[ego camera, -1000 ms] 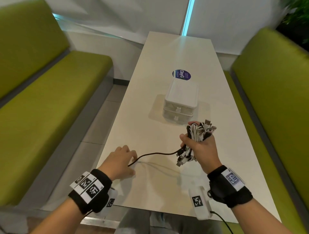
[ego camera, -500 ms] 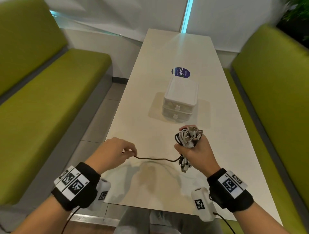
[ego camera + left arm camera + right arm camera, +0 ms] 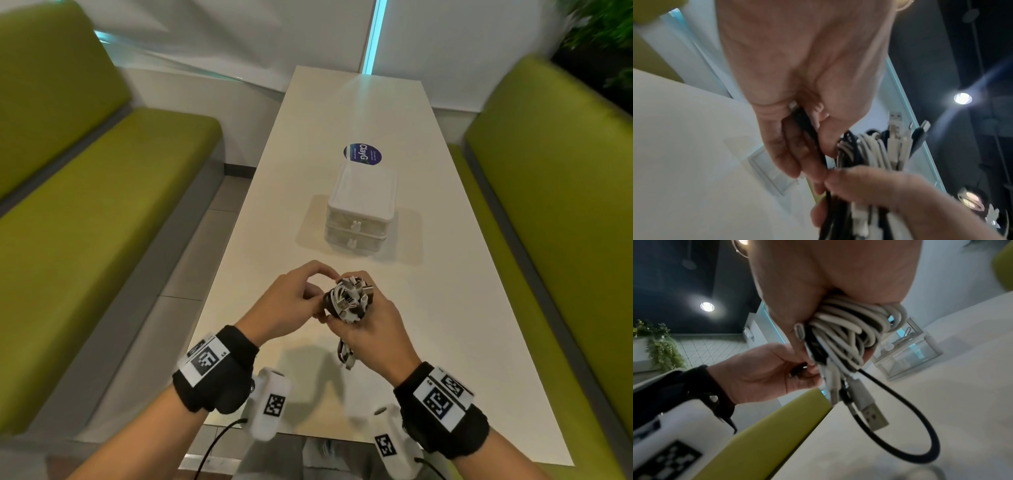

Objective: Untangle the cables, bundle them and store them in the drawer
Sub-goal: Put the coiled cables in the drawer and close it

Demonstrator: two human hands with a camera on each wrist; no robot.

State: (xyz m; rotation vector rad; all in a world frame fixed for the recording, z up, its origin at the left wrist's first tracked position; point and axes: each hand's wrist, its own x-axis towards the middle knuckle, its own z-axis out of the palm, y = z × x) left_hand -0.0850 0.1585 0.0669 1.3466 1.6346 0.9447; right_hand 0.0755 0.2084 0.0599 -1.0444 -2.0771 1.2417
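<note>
Between green benches (image 3: 113, 205), over the white tabletop (image 3: 459, 308), your hands clutch the cable bundle (image 3: 349, 299); the right-wrist view shows a dangling black loop (image 3: 920, 426).

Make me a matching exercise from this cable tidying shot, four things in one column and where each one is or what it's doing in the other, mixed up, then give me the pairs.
Things:
1. right hand
2. left hand
3. drawer unit
4. round blue sticker

States or places:
A. on the table just beyond the drawer unit
B. grips the cable bundle
C. stands on the table, both drawers closed
D. pinches a black cable beside the bundle

Pairs: 1-B, 2-D, 3-C, 4-A
</note>
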